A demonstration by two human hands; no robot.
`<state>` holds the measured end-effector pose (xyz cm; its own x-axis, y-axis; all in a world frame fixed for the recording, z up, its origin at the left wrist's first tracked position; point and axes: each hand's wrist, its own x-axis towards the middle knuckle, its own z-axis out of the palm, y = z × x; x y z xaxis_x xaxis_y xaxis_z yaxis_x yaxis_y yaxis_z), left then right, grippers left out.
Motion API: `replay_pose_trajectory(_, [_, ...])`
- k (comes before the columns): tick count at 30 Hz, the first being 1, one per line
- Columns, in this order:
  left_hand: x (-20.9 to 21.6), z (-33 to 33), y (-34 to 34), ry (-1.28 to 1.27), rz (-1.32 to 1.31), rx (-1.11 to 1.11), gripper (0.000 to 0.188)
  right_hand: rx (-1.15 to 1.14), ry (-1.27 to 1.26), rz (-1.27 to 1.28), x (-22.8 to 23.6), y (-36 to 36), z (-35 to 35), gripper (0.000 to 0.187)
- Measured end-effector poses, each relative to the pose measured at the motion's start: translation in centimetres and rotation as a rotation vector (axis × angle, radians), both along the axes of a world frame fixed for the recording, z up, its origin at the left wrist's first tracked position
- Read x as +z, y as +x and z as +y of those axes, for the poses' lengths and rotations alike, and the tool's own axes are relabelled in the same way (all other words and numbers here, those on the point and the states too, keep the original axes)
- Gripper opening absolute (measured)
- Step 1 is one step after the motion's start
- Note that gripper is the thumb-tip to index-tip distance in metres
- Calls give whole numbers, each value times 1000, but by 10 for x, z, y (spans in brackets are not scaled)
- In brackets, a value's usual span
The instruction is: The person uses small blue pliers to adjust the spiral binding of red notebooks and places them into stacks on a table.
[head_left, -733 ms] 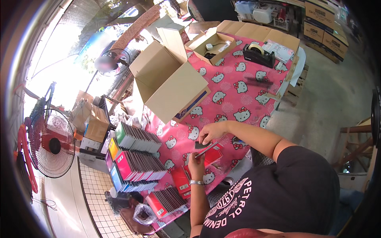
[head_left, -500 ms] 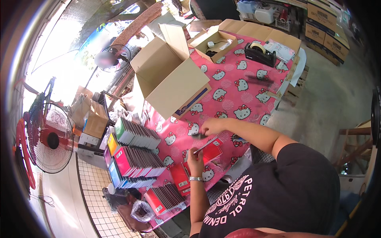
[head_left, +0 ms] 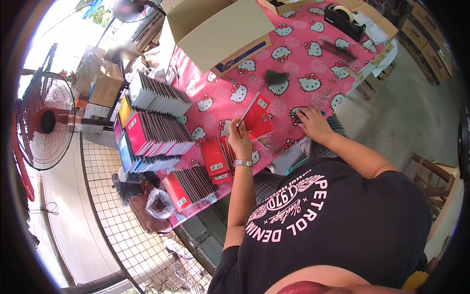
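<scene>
My left hand [head_left: 240,140] is closed on a red spiral notebook [head_left: 248,108], held tilted with its bound edge upward. Beneath and beside it more red notebooks [head_left: 263,128] lie on the table. At the table's near edge, my right hand [head_left: 314,126] rests with fingers curled over a small blue thing, mostly hidden under them. A dark, crumpled-looking pad or cloth [head_left: 276,77] lies apart from both hands, beyond the held notebook. Left of my left forearm are a small pile of red notebooks [head_left: 213,158] and a row of red spiral notebooks [head_left: 188,188].
Tall stacks of spiral notebooks [head_left: 159,134] line the table's left side. An open cardboard box [head_left: 225,36] stands at the back, with a black tape dispenser [head_left: 344,22] to its right. A loose dark spiral [head_left: 338,50] lies nearby. A fan [head_left: 46,121] stands far left.
My right hand has let go of the dark pad and moved right, to the table's near edge. My left hand still holds the notebook. The view has tipped down toward me.
</scene>
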<state>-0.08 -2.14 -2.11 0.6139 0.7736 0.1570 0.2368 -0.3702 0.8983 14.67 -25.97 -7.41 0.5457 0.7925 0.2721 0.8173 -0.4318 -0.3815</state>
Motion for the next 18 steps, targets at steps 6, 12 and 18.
replay_pose_trajectory(6, [-5, -2, -3, 45, -72, 43, 22, 110, 342, 341, 57, -20, 36, 49])
replay_pose_trajectory(12, [-14, -1, 1, -58, -145, 17, 21, 254, 416, 210, 79, -35, 88, 47])
replay_pose_trajectory(18, [-12, -1, -8, 187, 73, 41, 15, 253, 388, 15, 79, -38, 105, 42])
